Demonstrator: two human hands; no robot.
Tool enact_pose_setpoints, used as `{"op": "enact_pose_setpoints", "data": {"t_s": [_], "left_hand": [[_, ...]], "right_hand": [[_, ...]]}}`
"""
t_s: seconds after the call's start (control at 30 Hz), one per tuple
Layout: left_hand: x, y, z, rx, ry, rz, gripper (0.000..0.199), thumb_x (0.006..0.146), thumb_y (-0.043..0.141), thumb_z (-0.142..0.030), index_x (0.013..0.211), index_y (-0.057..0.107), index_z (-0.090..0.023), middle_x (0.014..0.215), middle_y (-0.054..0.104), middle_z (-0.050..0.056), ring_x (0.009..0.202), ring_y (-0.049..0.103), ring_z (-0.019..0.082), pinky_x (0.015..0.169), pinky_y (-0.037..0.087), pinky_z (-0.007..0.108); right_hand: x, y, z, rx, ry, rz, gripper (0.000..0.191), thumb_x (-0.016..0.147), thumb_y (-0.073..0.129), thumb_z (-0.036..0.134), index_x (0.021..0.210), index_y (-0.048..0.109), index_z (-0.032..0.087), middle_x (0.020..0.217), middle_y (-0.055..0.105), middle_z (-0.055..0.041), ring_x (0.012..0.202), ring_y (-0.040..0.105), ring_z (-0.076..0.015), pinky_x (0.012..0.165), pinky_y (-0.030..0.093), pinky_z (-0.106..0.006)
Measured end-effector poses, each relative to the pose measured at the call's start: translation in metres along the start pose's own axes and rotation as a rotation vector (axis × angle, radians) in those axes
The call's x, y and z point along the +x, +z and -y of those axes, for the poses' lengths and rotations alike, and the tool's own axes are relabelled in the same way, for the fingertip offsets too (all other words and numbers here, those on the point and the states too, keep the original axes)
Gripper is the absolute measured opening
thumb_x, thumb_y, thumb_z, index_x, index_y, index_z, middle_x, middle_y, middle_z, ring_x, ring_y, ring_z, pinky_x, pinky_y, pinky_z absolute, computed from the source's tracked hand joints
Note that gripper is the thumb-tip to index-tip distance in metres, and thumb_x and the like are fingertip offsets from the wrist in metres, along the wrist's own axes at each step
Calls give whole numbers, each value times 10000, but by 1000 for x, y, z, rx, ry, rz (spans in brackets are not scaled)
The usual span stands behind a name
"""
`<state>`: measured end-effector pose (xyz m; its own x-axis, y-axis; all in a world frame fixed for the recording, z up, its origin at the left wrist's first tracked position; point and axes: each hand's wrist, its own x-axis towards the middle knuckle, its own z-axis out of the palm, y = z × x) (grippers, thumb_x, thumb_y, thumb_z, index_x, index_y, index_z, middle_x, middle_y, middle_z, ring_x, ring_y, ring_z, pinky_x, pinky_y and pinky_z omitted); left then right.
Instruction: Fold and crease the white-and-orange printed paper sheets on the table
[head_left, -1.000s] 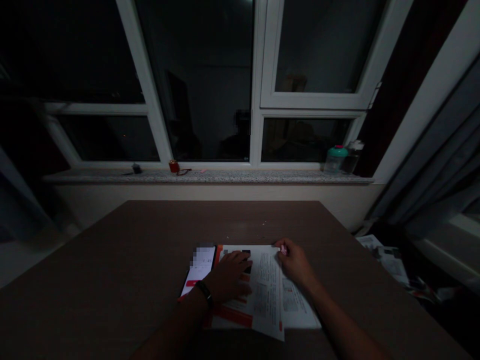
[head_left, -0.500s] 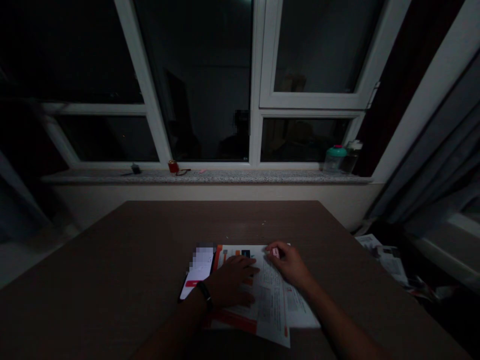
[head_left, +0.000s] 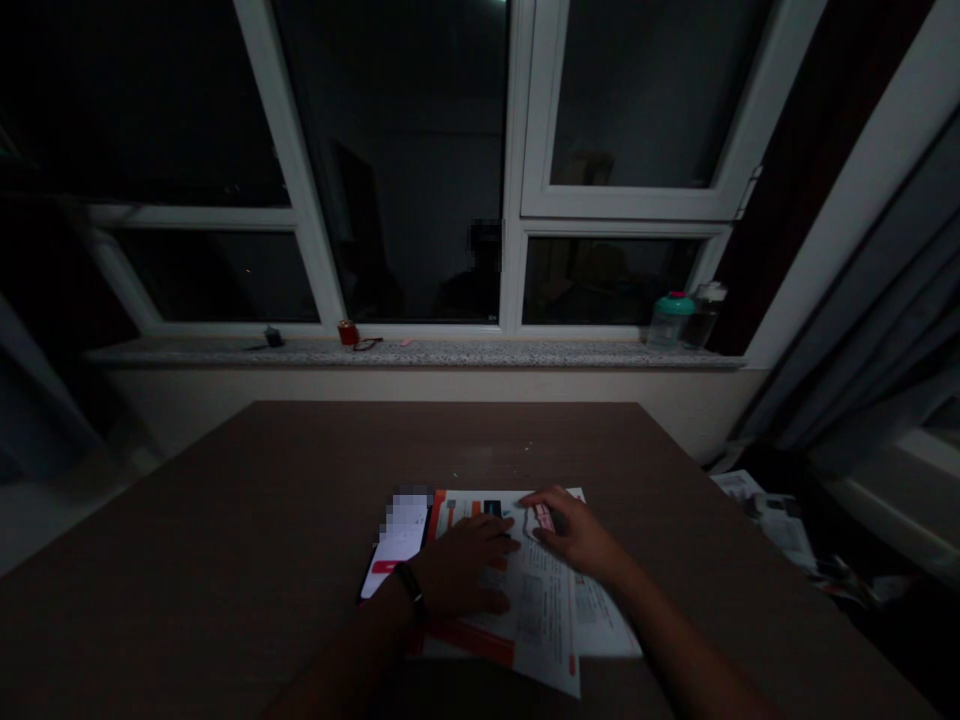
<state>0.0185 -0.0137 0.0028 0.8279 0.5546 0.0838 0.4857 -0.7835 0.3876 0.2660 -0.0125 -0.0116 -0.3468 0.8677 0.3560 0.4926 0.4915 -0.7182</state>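
Note:
Printed sheets with orange and red bands lie on the brown table, one overlapping another at an angle. My left hand, a dark band on its wrist, rests flat on the top sheet with fingers spread. Near the sheet's upper right, my right hand is closed with thumb and fingers around a small pink-and-white block that looks like an eraser. Just left of the sheets lies a phone with a lit screen, partly behind my left wrist.
Small white bits lie on the table beyond the sheets. On the granite windowsill stand a teal-lidded bottle, another clear bottle, a red jar and a small dark bottle. Papers are piled beyond the right edge.
My right hand has shifted slightly left over the page, its fingers a little more apart, so more of the pink eraser shows. My left hand stays in place.

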Motion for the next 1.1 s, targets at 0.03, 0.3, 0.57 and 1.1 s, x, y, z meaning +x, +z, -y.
{"op": "enact_pose_setpoints", "data": {"t_s": [0.03, 0.3, 0.57, 1.1], "left_hand": [[0, 0, 0, -3, 4, -3, 678, 751, 740, -501, 1339, 525, -240, 1477, 412, 106, 1342, 367, 336, 1075, 325, 510], [0, 2, 1, -3, 18, 28, 730, 725, 767, -510, 1353, 518, -233, 1496, 384, 105, 1352, 350, 358, 1082, 325, 520], [2, 3, -3, 12, -8, 12, 715, 711, 793, -485, 1329, 540, -228, 1478, 415, 102, 1341, 370, 349, 1091, 313, 503], [2, -1, 2, 80, -252, -48, 528, 791, 739, -327, 1276, 555, -224, 1452, 448, 88, 1343, 373, 316, 1072, 331, 497]], "right_hand": [[0, 0, -1, -4, 0, -2, 403, 739, 608, 118, 1126, 641, 226, 1061, 630, -63, 1017, 573, -223, 905, 428, -349], [0, 3, -9, -45, 25, -20, 423, 753, 648, 131, 1164, 626, 232, 1097, 607, -74, 1054, 549, -238, 921, 420, -370], [3, 7, -22, -37, 52, -104, 356, 784, 628, 207, 1139, 627, 208, 1119, 631, -91, 1059, 569, -242, 936, 432, -385], [6, 3, -26, 61, 301, -229, 254, 699, 527, 190, 933, 624, 179, 750, 618, -8, 647, 560, -149, 590, 428, -232]]}}
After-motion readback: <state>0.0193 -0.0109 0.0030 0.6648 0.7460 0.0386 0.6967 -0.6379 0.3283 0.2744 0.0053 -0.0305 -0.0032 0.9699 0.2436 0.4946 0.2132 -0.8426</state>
